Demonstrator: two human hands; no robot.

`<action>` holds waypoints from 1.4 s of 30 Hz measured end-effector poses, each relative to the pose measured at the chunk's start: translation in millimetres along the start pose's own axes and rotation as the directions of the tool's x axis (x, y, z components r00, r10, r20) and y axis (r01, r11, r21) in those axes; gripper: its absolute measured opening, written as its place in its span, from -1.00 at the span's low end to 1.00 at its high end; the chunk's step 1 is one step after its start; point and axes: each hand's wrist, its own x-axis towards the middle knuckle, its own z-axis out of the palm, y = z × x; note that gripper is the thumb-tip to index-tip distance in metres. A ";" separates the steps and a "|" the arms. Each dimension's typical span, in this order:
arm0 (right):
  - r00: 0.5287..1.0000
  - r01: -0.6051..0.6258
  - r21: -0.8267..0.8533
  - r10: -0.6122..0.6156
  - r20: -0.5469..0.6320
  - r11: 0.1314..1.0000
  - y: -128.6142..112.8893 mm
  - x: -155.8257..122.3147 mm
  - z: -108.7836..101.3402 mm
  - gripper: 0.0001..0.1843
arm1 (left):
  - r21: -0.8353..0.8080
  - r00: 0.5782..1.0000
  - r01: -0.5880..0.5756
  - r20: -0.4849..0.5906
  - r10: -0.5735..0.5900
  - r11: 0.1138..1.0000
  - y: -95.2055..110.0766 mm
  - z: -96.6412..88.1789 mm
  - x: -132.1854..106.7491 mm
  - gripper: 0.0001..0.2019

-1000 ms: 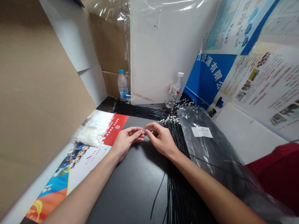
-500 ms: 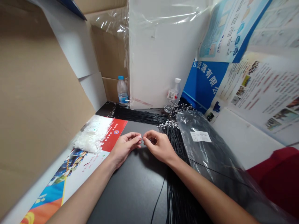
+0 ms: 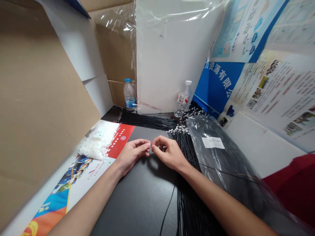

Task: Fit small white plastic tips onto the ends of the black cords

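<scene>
One white piece (image 3: 149, 144), in left fingers (image 3: 143, 148), right fingers (image 3: 157, 149) just beside.

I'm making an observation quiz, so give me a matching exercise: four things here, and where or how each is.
1. Left hand
2. Blue-capped bottle
3. Bag of white pieces
4. Front bundle of black strands

A. On a printed sheet
B. Running under the right forearm
C. Small white piece at the fingertips
D. Standing before brown cardboard

Pairs: 1-C, 2-D, 3-A, 4-B

wires (image 3: 188, 149): black | tips (image 3: 178, 130): white | tabletop (image 3: 140, 196): grey | left bottle cap (image 3: 127, 80): blue
</scene>
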 end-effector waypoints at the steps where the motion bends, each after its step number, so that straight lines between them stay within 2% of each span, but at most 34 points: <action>1: 1.000 0.007 -0.007 -0.007 -0.004 1.000 -0.3 -0.1 -0.3 -0.91 | 0.002 1.000 0.002 -0.001 -0.002 1.000 -0.2 0.0 0.0 -0.75; 9: 0.999 0.039 -0.054 -0.041 -0.022 0.998 -3.7 -2.2 -0.7 -0.91 | 0.023 1.000 0.014 0.002 -0.014 1.000 -2.4 -1.2 1.4 -0.67; 14: 0.998 0.060 -0.082 -0.061 -0.014 0.995 -4.2 -1.7 -1.8 -0.90 | 0.077 0.999 -0.012 0.034 0.010 0.997 -1.6 -1.5 0.1 -0.70; 21: 0.999 0.006 -0.123 -0.010 -0.034 0.992 -4.2 -1.6 -0.6 -0.90 | 0.324 0.991 -0.130 0.027 0.128 0.937 3.4 0.3 -2.4 -0.81; 30: 0.997 -0.030 -0.158 0.018 -0.077 0.987 -6.6 -5.6 4.7 -0.92 | 0.423 0.973 -0.216 0.014 0.232 0.880 2.5 3.4 -3.9 -0.87; 36: 0.993 -0.083 -0.053 0.077 -0.093 0.995 -8.0 -7.4 6.2 -0.90 | 0.385 0.966 -0.234 -0.016 0.260 0.893 -1.1 6.0 -4.7 -0.83; 42: 0.993 -0.048 -0.101 0.037 -0.108 0.994 -7.9 -6.8 3.1 -0.92 | 0.284 0.981 -0.177 -0.027 0.193 0.942 -2.5 4.6 -3.7 -0.76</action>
